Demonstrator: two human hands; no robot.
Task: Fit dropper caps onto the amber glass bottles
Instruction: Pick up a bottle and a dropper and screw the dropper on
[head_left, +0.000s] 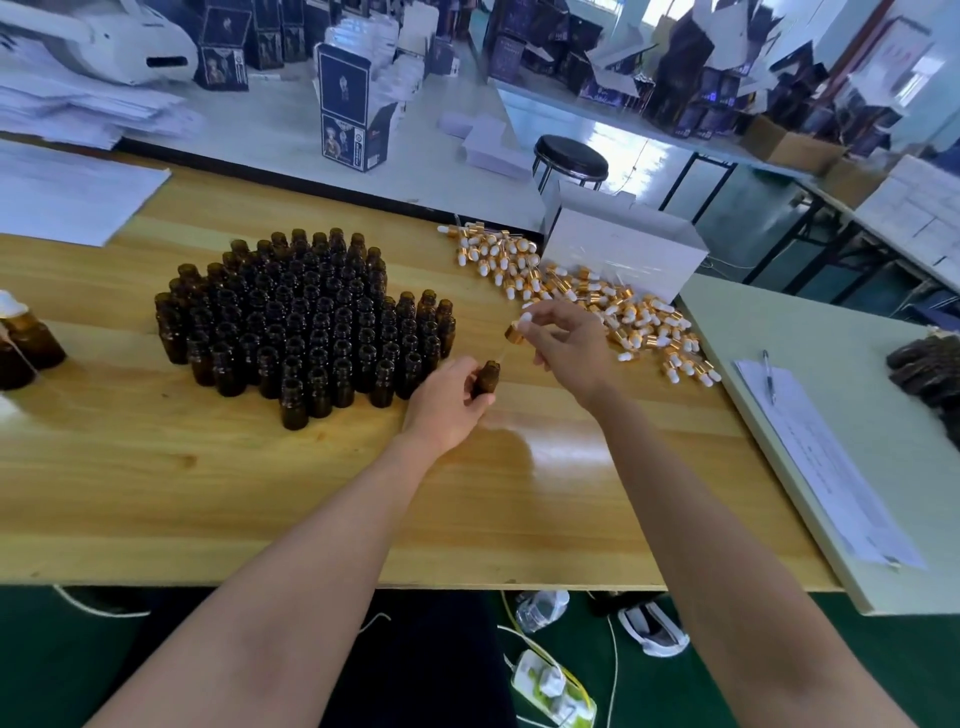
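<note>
Gripping one amber bottle (487, 378) near mid-frame, the left hand (447, 402) curls round its body and tilts the neck toward the right hand (566, 343), which pinches a gold-collared dropper cap (517, 332) between thumb and fingertips just above the mouth, its glass tube seemingly aimed in, not yet seated. Many open bottles (301, 322) stand massed at centre left, probably for easy reach; loose caps (597, 306) lie heaped at upper right beside a white box (623, 254). The wooden table (260, 493) is glossy; behind it stand a stool (570, 156) and benches stacked with dark cartons (345, 114).

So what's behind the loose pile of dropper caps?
A white cardboard box stands right behind the dropper caps, top flaps open. Its front wall hides whatever is inside.
</note>
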